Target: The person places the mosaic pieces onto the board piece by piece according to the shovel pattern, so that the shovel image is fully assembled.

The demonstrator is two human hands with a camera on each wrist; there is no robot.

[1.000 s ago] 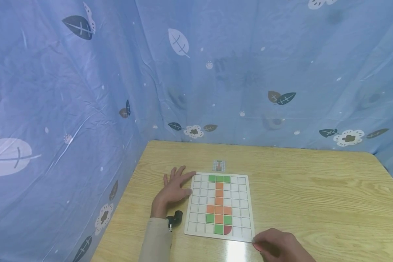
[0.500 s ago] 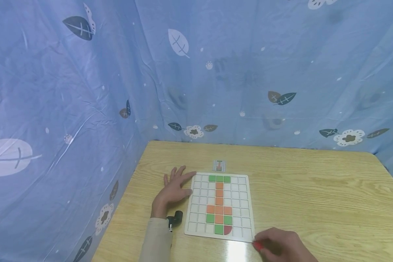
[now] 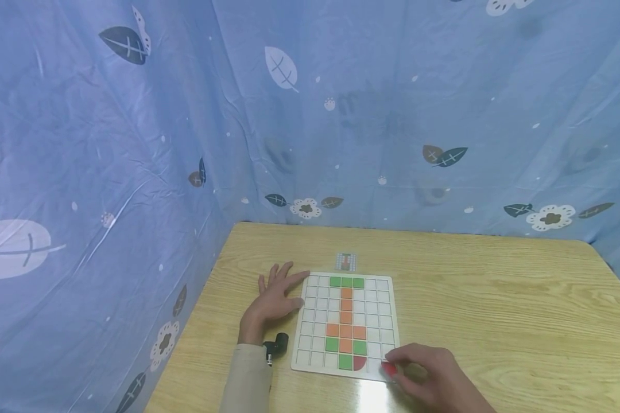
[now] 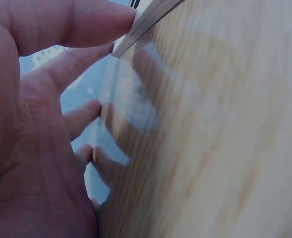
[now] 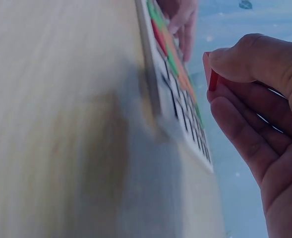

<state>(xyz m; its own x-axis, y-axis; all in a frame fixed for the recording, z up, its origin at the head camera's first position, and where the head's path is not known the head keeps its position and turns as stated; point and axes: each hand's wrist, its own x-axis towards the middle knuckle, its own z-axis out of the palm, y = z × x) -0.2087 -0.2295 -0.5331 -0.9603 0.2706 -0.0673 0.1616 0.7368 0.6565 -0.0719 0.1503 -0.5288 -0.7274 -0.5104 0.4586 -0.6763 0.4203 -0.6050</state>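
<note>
A white grid board (image 3: 310, 327) lies on the wooden table with green and orange square tiles forming an upright figure. In its bottom row, a red rounded tile (image 3: 359, 363) sits right of a green tile (image 3: 345, 362). My right hand (image 3: 426, 373) pinches another red tile (image 3: 390, 368) between thumb and fingers, over the board's near right corner. The right wrist view shows this red tile (image 5: 213, 79) on edge under the thumb. My left hand (image 3: 274, 301) touches the board's left edge with thumb and index finger, the other fingers spread on the table.
A small picture card (image 3: 345, 261) with a similar figure lies just beyond the board's far edge. A black device (image 3: 276, 345) is at the left wrist. Blue patterned curtains (image 3: 392, 115) stand behind and left of the wooden table (image 3: 496, 310).
My right hand has moved left and slightly away from me with the red tile, from beside the board's near right corner to over it. The left hand stays put.
</note>
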